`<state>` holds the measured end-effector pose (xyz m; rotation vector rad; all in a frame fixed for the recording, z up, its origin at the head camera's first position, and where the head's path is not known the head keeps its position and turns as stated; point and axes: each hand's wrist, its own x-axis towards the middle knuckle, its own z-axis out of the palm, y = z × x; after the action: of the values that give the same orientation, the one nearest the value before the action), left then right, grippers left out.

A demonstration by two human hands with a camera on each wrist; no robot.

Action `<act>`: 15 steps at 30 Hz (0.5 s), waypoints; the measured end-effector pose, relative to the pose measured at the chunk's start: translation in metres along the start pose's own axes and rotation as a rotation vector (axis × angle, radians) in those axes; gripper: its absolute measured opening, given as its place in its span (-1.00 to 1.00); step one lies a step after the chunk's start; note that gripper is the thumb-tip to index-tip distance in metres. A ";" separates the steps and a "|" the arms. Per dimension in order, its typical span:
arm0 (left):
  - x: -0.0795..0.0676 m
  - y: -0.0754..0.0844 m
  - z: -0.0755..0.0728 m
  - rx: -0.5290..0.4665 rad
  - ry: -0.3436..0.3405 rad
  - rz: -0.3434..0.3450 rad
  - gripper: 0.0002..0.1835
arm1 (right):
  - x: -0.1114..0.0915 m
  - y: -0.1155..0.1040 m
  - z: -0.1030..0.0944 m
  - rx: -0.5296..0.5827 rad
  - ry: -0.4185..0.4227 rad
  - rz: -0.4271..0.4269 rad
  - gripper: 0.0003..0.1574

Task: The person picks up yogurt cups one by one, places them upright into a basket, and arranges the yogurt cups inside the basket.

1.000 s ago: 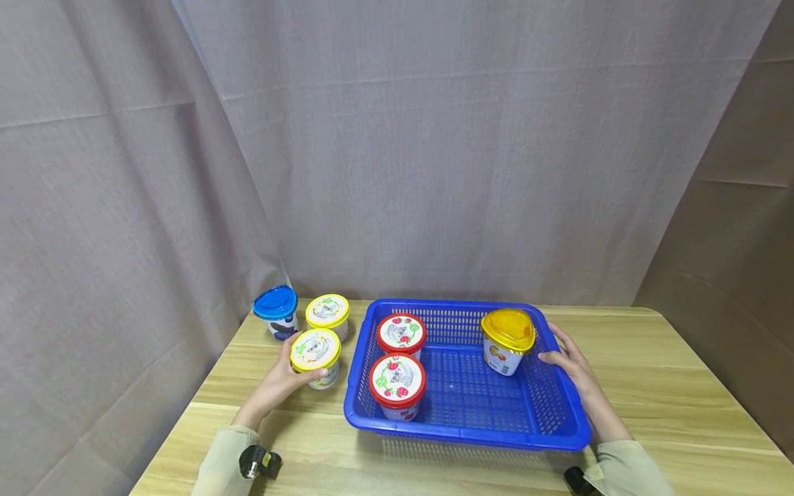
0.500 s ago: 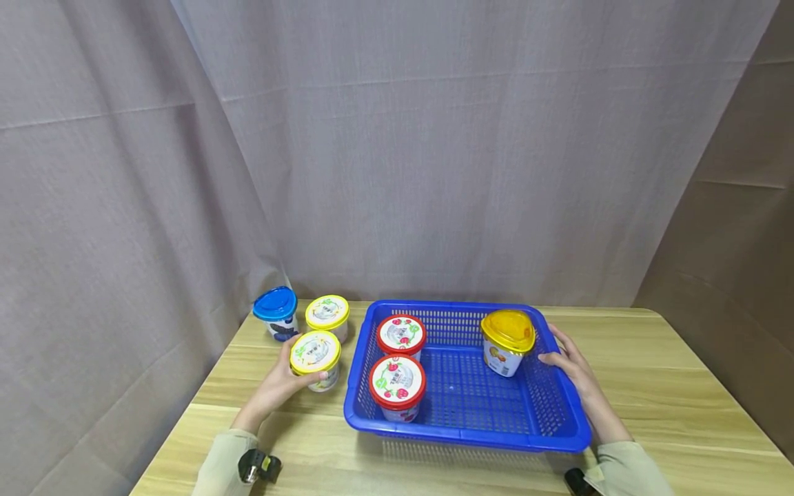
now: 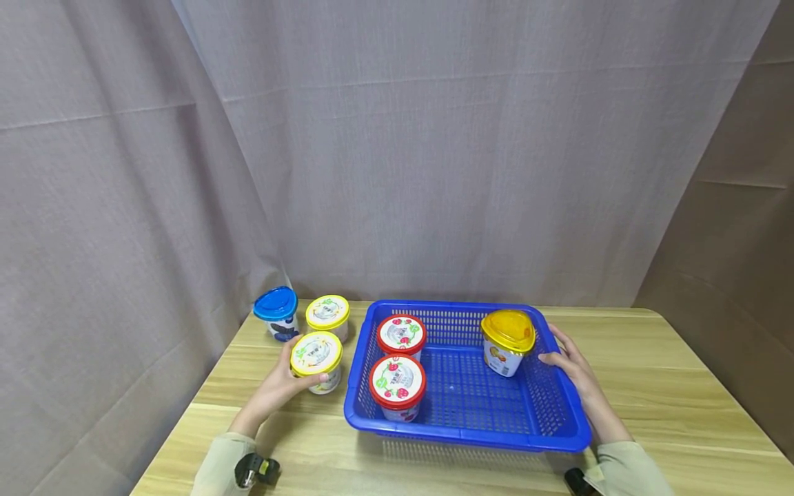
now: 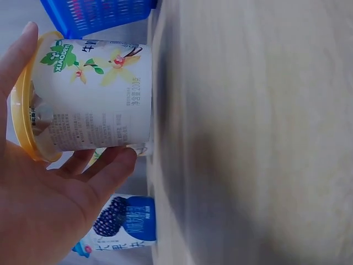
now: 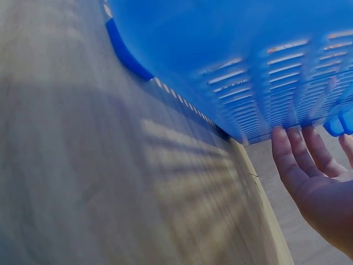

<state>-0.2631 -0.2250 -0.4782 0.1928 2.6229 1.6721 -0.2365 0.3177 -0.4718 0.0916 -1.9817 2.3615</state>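
Observation:
A yogurt tub (image 3: 317,353) with a yellow lid stands upright left of the basket, its printed side facing the left wrist camera. My left hand (image 3: 280,381) grips it, thumb on the near side and fingers curled behind. Just beyond it is a second yellow-lidded tub (image 3: 328,313), and farther left a blue-lidded tub (image 4: 124,223) with a blackberry print. My right hand (image 3: 573,365) holds the right end of the blue plastic basket (image 3: 465,439), thumb over the rim, fingertips (image 5: 282,138) against the slotted outer wall.
Inside the basket, two red-lidded tubs (image 3: 397,379) stand along the left side. Another tub with a domed yellow lid (image 3: 509,331) leans near the right wall. The wooden table (image 3: 670,386) ends at a grey curtain (image 3: 434,172) behind.
The tub in my left hand has shifted very slightly towards me and to the right. My right hand and the basket stay in place.

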 end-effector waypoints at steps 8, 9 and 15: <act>-0.006 0.018 -0.009 0.003 0.012 0.032 0.13 | 0.000 0.001 -0.001 -0.016 0.005 0.014 -0.32; -0.006 0.021 -0.011 0.008 0.013 0.035 0.13 | -0.001 0.001 0.000 -0.021 0.007 0.017 -0.32; -0.011 0.038 -0.025 0.042 0.009 0.069 0.14 | 0.000 0.000 0.000 -0.036 0.015 0.031 -0.27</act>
<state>-0.2508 -0.2329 -0.4338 0.2805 2.6895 1.6431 -0.2363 0.3179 -0.4722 0.0419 -2.0327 2.3371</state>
